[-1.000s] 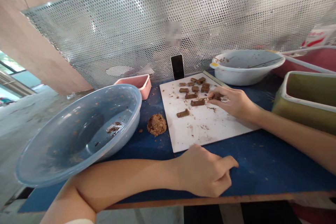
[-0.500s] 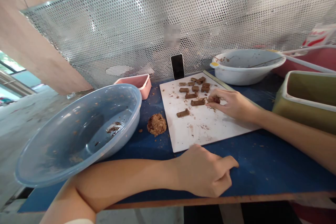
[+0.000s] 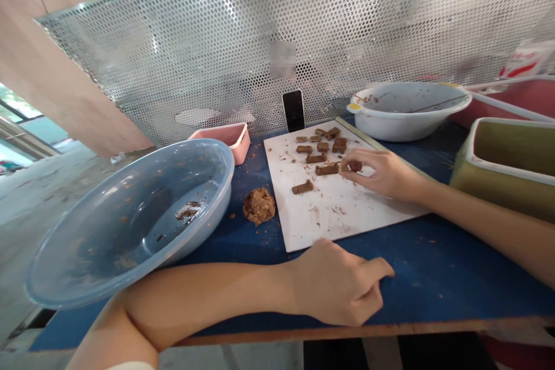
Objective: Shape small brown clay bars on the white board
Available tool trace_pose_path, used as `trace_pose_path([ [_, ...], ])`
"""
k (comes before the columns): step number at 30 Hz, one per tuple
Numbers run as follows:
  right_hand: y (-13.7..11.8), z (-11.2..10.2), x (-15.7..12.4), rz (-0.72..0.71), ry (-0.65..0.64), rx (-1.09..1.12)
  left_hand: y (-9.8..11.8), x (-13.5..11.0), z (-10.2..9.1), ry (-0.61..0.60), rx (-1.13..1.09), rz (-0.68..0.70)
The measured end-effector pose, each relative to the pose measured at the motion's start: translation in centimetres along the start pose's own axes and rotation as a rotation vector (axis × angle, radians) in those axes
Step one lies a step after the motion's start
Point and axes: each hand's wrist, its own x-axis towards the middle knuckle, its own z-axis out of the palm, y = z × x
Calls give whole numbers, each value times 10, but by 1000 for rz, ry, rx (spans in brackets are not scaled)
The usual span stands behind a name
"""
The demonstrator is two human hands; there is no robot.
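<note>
- Small brown dough piece [image 3: 355, 166]: pinched between the thumb and fingertips of the right hand [image 3: 384, 174], over the far right part of the flat white rectangular cutting board [image 3: 329, 217]. Whether it touches the board cannot be told.
- The right hand reaches in from the right, its forearm lying across the board's right edge, with the fingers closed around the piece.
- The left hand [image 3: 342, 289] rests on the blue tabletop [image 3: 433, 266] just in front of the board's near edge. It is curled into a loose fist that holds nothing, thumb pointing right.
- Short brown dough sticks [image 3: 321, 146] lie clustered at the far end of the board. One stick [image 3: 326, 169] lies just left of the held piece, and another [image 3: 302, 187] lies alone nearer the board's middle. Crumbs are scattered over the white surface.
- A rough round lump of brown dough [image 3: 259, 206] sits on the tabletop, just beside the board's left edge.
- A large translucent blue plastic basin [image 3: 208, 208] stands to the left, with smears of brown inside.
- A small pink rectangular container [image 3: 225, 136] stands behind the basin.
- A black phone [image 3: 293, 110] stands upright against the perforated metal screen [image 3: 217, 40] at the back.
- A white round bowl [image 3: 403, 125] stands at the far right of the board, and a green rectangular tub [image 3: 498, 188] stands to the right.
</note>
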Motion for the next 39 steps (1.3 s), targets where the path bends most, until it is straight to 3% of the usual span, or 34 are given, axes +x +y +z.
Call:
trace_pose_path([
  [6,-1,3,-3,101,16,72,0,0,1,1,-11,3],
  [14,-3,3,-5,20,-24,90,-1,0,1,10,-4,4],
  [22,-8,-1,-3,-40,-178,-10,-1,0,2,38,-11,22],
  [29,-4,-3,-3,-86,-391,8,0,0,0,21,-12,18],
  [39,-4,7,-4,-119,-305,55,0,0,1,22,-8,7],
])
